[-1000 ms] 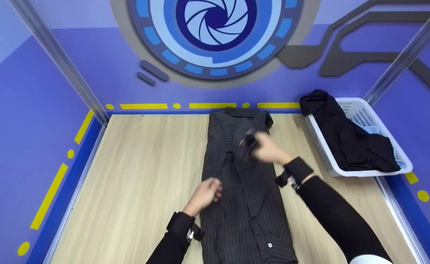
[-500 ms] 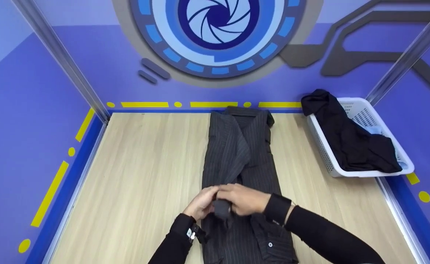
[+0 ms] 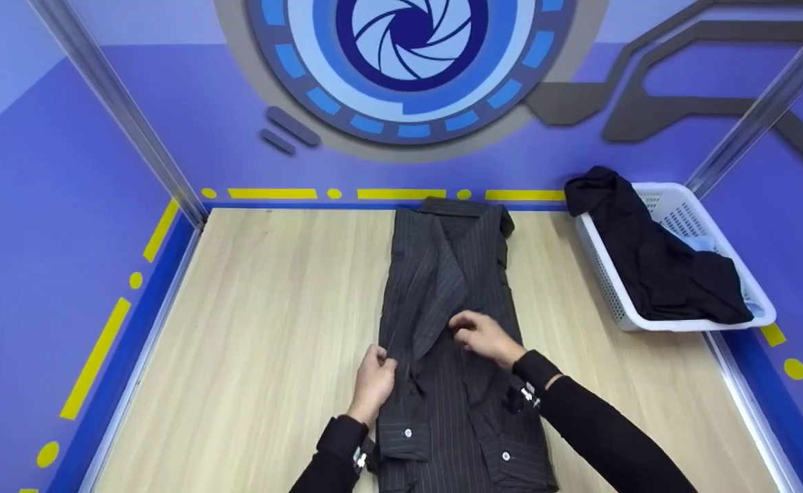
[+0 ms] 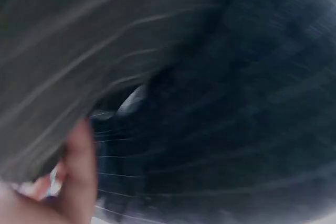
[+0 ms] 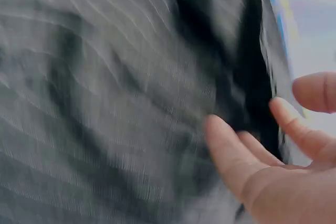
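Observation:
A dark grey pinstriped shirt (image 3: 442, 411) lies lengthwise, folded into a long strip with its sleeves laid down over the body. Both buttoned cuffs sit near its lower end: a left cuff (image 3: 404, 441) and a right cuff (image 3: 516, 460). At the strip's left edge, my left hand (image 3: 374, 380) pinches the cloth between thumb and fingers. My right hand (image 3: 485, 337) hovers at the folded sleeve's inner edge; in the right wrist view its fingers (image 5: 231, 153) are loosely bent, thumb apart, against or just over the cloth. Striped fabric (image 4: 63, 51) fills most of the left wrist view, blurred.
A white plastic basket (image 3: 600, 274) stands at the right, with a black garment (image 3: 668, 267) draped over its rim and something light blue inside. Blue panel walls (image 3: 291, 164) border the pale wooden tabletop (image 3: 271, 294) at the back and sides.
The right hand brought a sleeve's end down to the left hand, then let go and moved up and right. The sleeve now lies along the shirt's left side, its cuff showing.

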{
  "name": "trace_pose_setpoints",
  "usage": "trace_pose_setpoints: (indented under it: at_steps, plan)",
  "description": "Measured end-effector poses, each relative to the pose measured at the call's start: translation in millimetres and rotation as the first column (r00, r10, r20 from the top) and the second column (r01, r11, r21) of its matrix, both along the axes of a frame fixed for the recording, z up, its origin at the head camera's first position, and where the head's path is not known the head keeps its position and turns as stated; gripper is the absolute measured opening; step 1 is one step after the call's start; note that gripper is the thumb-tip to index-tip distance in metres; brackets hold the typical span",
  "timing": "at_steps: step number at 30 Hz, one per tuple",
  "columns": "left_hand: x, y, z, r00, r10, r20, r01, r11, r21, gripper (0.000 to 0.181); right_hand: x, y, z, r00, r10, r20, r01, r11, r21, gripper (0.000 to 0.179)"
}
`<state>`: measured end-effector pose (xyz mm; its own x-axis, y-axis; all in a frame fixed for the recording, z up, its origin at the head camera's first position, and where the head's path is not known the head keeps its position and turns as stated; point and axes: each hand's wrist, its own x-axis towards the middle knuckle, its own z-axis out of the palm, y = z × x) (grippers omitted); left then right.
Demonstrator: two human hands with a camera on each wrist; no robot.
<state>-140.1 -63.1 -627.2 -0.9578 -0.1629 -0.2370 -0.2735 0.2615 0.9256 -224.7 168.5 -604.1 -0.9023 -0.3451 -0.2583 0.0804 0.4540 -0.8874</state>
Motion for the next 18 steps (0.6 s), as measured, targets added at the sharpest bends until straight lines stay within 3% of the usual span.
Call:
trace_pose_setpoints:
  at_steps: [3,6,10,12,14,16,17,18]
  plan:
    - [3.7,3.0,-7.2,0.995,0.052,-0.08,-0.063,0.988,-0.144,0.007,-6.7,4,-5.0,0.998,-0.065,0.021,0.066,0.997,-0.045,0.027]
    - [6.6,2.6,-10.9,0.997,0.024,-0.069,-0.037,0.978,-0.206,0.019,-9.6,3,-5.7,0.986,-0.062,0.158,0.097,0.97,-0.223,0.023]
    - [9.7,-1.7,-12.1,0.997,-0.073,0.038,0.076,0.993,-0.09,0.057,-11.0,2,-6.5,0.94,0.028,0.341,0.133,0.888,-0.44,0.033]
    - [11.0,-4.8,-12.3,0.99,-0.121,0.075,0.121,0.993,0.009,0.062,-11.8,1,-6.3,0.922,0.042,0.384,0.173,0.845,-0.506,0.037]
    - [12.0,-7.9,-12.7,0.983,-0.159,0.093,0.154,0.986,0.065,0.062,-13.4,-1,-4.9,0.915,0.008,0.404,0.243,0.788,-0.565,0.036]
    - [12.6,-10.5,-12.5,0.976,-0.195,0.093,0.187,0.978,0.088,0.056,-15.0,-2,-2.7,0.911,-0.073,0.406,0.322,0.74,-0.59,0.029]
    - [13.1,-11.5,-11.8,0.974,-0.206,0.09,0.199,0.976,0.084,0.053,-15.7,-3,-1.7,0.909,-0.12,0.399,0.35,0.738,-0.577,0.025]
    - [13.6,-12.2,-11.4,0.973,-0.214,0.088,0.209,0.976,0.065,0.052,-16.2,-3,-0.9,0.908,-0.163,0.387,0.366,0.758,-0.54,0.02]
